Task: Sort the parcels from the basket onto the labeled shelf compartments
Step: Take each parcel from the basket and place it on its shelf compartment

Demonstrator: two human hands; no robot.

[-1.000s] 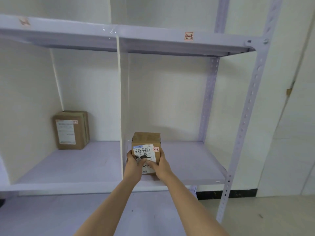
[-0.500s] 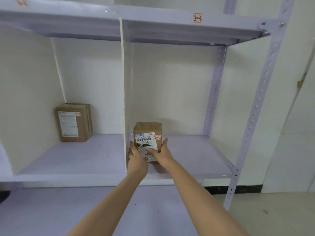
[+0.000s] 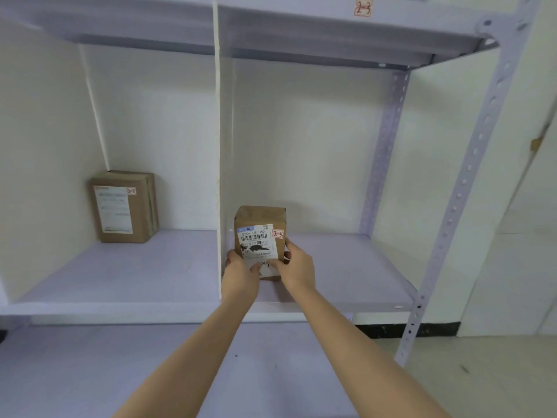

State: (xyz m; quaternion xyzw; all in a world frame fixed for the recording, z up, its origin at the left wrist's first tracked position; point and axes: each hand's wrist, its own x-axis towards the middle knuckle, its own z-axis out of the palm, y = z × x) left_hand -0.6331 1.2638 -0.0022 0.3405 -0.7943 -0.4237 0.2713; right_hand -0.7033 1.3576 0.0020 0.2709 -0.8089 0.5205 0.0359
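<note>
The left hand [image 3: 241, 273] and the right hand [image 3: 297, 267] both gripped the small brown parcel [image 3: 260, 218] at its lower corners, one on each side. I judged that they held it so to keep it upright with the label facing outward. It seemed to rest on the shelf board [image 3: 346, 267], just to the right of the white divider [image 3: 218, 146].

The shipping label showed a barcode and "530- D5 069"; the smaller print was too fine to read. A red sticker [image 3: 277, 233] read "2-3", the same as the tag [image 3: 363, 6] on the upper shelf edge, right of the divider, so the compartment seemed correct.

Left of the divider, at the back, stood another parcel [image 3: 123, 206]; its sticker began with "2-", the rest unclear.
</note>
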